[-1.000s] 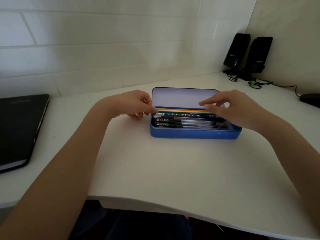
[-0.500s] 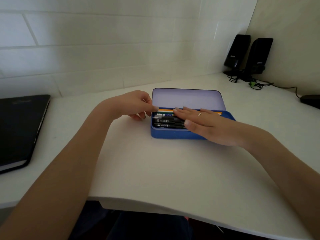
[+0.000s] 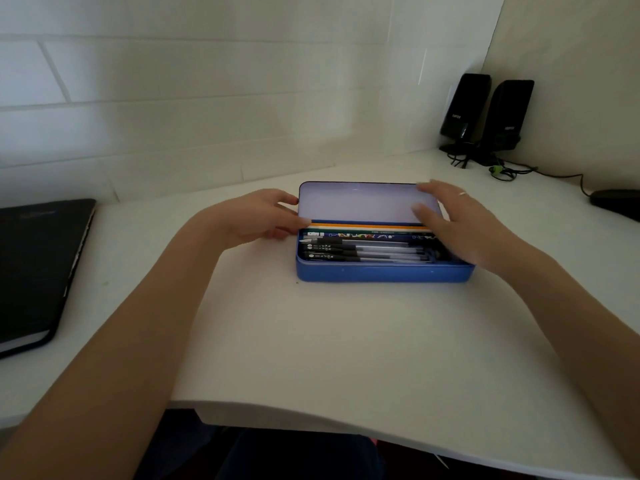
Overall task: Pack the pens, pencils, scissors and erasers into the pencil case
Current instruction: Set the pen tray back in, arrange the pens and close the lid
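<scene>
Open blue pencil case (image 3: 381,273), pens (image 3: 363,251) inside, both hands at lid (image 3: 360,204)

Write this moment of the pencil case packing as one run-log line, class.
lid: open, upright | pens: in pencil case | left hand: at lid's left edge | right hand: at lid's right end | next: probably close lid

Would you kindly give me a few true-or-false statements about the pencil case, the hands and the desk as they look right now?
1. The pencil case has its lid raised. True.
2. The pens lie loose on the desk outside the case. False: they lie inside it.
3. The right hand is at the lid's right end. True.
4. The left hand rests on the laptop. False: it is at the case's left end.
5. Two black speakers stand in the far right corner. True.
</scene>
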